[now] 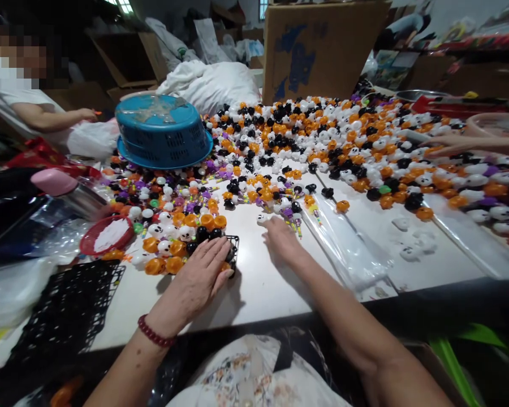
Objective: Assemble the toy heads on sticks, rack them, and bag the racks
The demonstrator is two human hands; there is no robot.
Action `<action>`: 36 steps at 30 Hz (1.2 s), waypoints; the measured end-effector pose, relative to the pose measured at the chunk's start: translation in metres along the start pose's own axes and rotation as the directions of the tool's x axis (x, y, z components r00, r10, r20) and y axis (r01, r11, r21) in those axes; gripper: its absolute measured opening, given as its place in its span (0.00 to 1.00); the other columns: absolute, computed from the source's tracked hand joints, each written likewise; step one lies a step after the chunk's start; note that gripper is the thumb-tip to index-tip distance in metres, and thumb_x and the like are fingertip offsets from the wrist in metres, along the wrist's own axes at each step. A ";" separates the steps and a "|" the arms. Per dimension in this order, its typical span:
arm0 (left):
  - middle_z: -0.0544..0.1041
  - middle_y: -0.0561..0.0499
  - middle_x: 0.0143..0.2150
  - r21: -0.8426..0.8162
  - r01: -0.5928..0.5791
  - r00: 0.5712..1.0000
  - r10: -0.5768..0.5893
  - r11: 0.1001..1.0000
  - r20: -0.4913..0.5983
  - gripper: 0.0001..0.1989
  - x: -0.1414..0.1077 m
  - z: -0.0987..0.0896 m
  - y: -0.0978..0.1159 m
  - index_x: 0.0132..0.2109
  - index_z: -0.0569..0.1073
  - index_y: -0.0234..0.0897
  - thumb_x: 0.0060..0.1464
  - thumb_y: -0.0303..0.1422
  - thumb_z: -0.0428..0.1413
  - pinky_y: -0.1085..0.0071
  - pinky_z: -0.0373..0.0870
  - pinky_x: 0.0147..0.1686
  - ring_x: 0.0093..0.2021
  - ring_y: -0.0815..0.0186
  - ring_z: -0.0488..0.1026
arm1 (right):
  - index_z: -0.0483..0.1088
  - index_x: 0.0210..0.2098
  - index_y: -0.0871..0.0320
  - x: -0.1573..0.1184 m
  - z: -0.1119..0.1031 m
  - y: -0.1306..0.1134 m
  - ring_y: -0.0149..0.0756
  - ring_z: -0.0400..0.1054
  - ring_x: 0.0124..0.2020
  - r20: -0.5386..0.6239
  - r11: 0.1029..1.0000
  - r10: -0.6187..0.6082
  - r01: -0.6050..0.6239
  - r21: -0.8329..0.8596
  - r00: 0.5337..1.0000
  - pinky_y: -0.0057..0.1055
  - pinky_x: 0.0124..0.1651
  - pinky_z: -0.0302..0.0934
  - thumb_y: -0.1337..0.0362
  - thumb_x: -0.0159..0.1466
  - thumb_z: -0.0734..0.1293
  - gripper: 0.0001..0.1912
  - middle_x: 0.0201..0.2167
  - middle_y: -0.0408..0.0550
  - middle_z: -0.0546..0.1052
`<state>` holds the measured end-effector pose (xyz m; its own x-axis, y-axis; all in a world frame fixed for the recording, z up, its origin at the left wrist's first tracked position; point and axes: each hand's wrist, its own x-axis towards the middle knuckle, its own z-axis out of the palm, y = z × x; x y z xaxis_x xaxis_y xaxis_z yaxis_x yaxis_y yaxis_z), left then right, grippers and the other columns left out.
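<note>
My left hand (197, 277) lies flat, fingers stretched out, over small toy pieces at the end of a black grid tray (234, 244). Beside it on the tray are rows of orange pumpkin pieces (156, 265), white skull-like pieces (185, 233) and black pieces (202, 233). The palm hides what lies directly under it. To the right, my right hand (281, 240) is closed at the fingertips on a small white piece with dark face marks (262, 219), just above the white table (258, 277). Small bead-like sticks (315, 212) lie near its knuckles.
A large heap of mixed pieces (322, 133) covers the table's far side. A blue basket (163, 133) stands upside down at the left. Clear plastic bags (348, 243) lie at the right, another black grid (68, 305) at the left. A co-worker's hand (449, 146) reaches in from the right.
</note>
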<state>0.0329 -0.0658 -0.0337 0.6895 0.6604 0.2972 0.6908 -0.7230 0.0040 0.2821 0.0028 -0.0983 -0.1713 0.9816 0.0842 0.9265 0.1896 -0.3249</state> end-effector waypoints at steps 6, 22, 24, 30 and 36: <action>0.62 0.36 0.69 0.046 0.046 0.999 -0.047 0.998 0.013 0.27 0.001 0.002 0.001 0.67 0.59 0.29 0.66 0.38 0.49 0.50 0.57 0.68 0.69 0.53 0.58 | 0.73 0.43 0.67 0.025 -0.009 0.039 0.44 0.70 0.43 0.002 0.985 0.139 -0.138 -0.107 0.990 0.36 0.47 0.63 0.81 0.63 0.57 0.16 0.49 0.64 0.71; 0.61 0.38 0.70 -0.040 -0.012 1.000 0.013 0.999 0.026 0.26 0.002 0.004 -0.001 0.68 0.58 0.33 0.66 0.34 0.49 0.50 0.58 0.68 0.70 0.55 0.56 | 0.75 0.41 0.61 -0.003 0.040 -0.061 0.33 0.69 0.35 0.065 0.465 0.012 -0.063 0.883 0.998 0.28 0.38 0.62 0.64 0.59 0.68 0.12 0.36 0.46 0.79; 0.61 0.37 0.69 -0.048 -0.011 1.000 0.012 0.999 0.028 0.26 0.002 0.004 -0.001 0.68 0.58 0.33 0.66 0.35 0.49 0.50 0.59 0.68 0.70 0.54 0.56 | 0.76 0.42 0.61 -0.003 0.042 -0.060 0.34 0.69 0.35 0.043 0.527 -0.001 -0.036 0.849 0.999 0.28 0.37 0.61 0.66 0.59 0.66 0.12 0.35 0.46 0.79; 0.60 0.37 0.70 -0.058 0.003 1.000 -0.002 0.998 0.026 0.27 0.003 0.005 -0.002 0.69 0.57 0.34 0.66 0.35 0.48 0.50 0.59 0.68 0.70 0.53 0.55 | 0.76 0.43 0.60 0.006 0.037 -0.053 0.36 0.69 0.33 0.075 0.759 -0.118 0.041 0.650 0.990 0.28 0.36 0.58 0.67 0.61 0.65 0.12 0.35 0.49 0.80; 0.57 0.37 0.71 -0.071 0.015 1.000 -0.013 0.997 0.019 0.26 0.005 -0.001 0.001 0.69 0.58 0.33 0.66 0.34 0.48 0.51 0.60 0.68 0.71 0.52 0.54 | 0.75 0.42 0.60 0.008 0.026 -0.052 0.36 0.69 0.33 0.079 0.812 -0.207 0.127 0.569 0.975 0.28 0.37 0.58 0.68 0.64 0.63 0.10 0.34 0.49 0.80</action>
<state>0.0367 -0.0631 -0.0308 0.6842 0.6738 0.2791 0.6837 -0.7258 0.0759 0.2236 0.0008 -0.1054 -0.3857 0.9196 0.0749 0.5404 0.2909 -0.7895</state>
